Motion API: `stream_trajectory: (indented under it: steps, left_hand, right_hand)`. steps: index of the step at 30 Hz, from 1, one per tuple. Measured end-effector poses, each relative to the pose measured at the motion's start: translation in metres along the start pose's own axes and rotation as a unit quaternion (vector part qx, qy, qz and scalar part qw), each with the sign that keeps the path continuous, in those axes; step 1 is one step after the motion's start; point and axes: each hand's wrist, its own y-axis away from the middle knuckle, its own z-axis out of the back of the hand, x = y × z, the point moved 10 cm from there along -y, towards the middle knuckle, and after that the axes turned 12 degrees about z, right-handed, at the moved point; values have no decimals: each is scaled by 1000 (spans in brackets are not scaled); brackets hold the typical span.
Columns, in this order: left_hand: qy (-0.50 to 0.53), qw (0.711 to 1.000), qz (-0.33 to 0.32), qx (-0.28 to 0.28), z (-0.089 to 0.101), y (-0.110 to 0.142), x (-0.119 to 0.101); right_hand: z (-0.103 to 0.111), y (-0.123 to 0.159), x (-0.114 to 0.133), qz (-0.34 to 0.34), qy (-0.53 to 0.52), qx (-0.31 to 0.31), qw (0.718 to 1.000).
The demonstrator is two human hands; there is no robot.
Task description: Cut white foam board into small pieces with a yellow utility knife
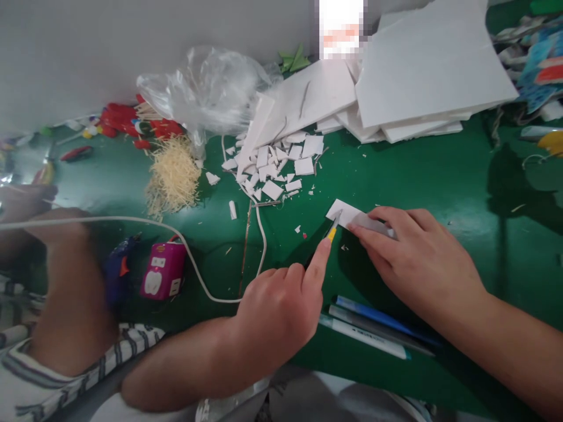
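Gripping a craft knife (332, 234), a person's left hand (281, 299) brings the blade over a small white strip (357, 218), which the right hand (409, 252) holds between thumb and fingers near the middle of the table. Taking the strip as the dial's centre, white offcuts (272, 189) lie heaped at 10 o'clock, a crumpled clear plastic bag (215, 88) behind them; stacked white sheets (431, 76) fill 1 o'clock. Pale yellow shavings (172, 176) sit past 9, a pink socket block (163, 269) between 8 and 9, and three pens (373, 327) at 6. A white cable (118, 218) loops in from 9, closest to being in the way, and vanishes behind the left hand. A co-worker's arm (73, 305) reaches in at the far left, the hands there blurred.

From where I stand, the left hand covers most of the knife's handle, and the right hides part of the strip. A dark blue object (118, 272) beside the pink block is too blurred to name; a blue-and-grey jumble (532, 82) at 2 o'clock is cut off. The green tabletop (417, 170), flecked with crumbs, meets a grey wall (97, 47).
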Motion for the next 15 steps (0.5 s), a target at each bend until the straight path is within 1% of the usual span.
stream_trajectory:
  steps: [3,6,9,12,15]
  left_hand:
    - [-17,1000,-14,11,-2,6,-4]
    - [-36,999,-29,16,-4,10,-7]
    - [-44,998,-39,14,-5,12,-10]
    - [-46,998,-36,7,-3,14,-10]
    - [-51,998,-46,5,-4,19,-11]
  right_hand:
    - [-1,0,0,-6,1,2,1000]
    - [-1,0,-1,10,-5,6,1000]
    - [0,0,-3,24,-10,3,1000]
    - [-1,0,-3,28,-16,2,999]
    - [0,1,-3,24,-19,-5,1000]
